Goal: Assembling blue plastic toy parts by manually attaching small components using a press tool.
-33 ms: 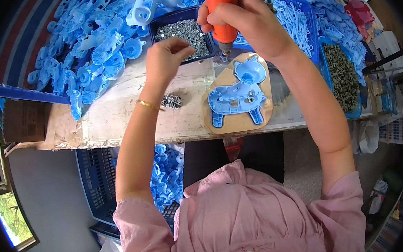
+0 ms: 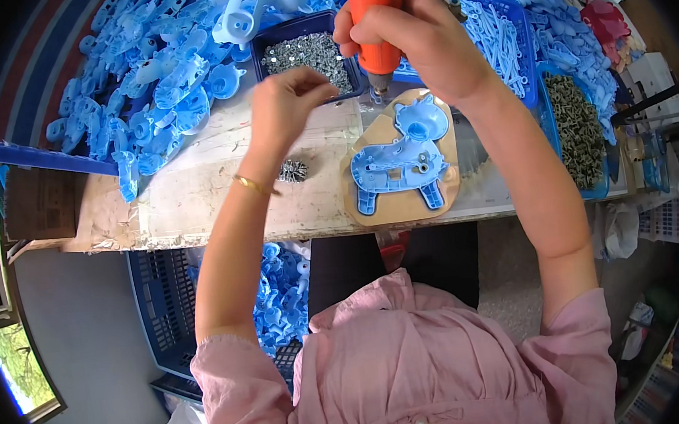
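Left fingers: We are bending our left fingers (image 2: 305, 77) toward the thumb, the tips nearly together; we are not able to tell whether they are meeting or pinching something small.
Left hand: We are holding the left hand (image 2: 277, 113) over the near edge of a dark blue tray (image 2: 353, 71) that is holding small grey metal bits (image 2: 303, 54).
Right fingers: We are wrapping them firmly around an orange drill (image 2: 377, 34), our right hand (image 2: 440, 49) gripping it with its tip pointing down.
Just changed: Our left hand is sitting slightly further right than a moment ago, while the drill is staying almost in place. We are judging this a small adjustment near the bits, leaving the work on the board unaltered.
Toy half: It is lying on a tan board (image 2: 399, 209), hollow side up, in front of the drill; neither hand is touching this blue toy half (image 2: 384, 165).
Metal clump: A bristly metal clump (image 2: 295, 171) is resting near our left wrist on the counter (image 2: 178, 193).
Further out: Blue toy parts (image 2: 154, 83) are heaping up at left; pale blue rods (image 2: 497, 36) and brownish screws (image 2: 574, 126) are filling boxes at right.
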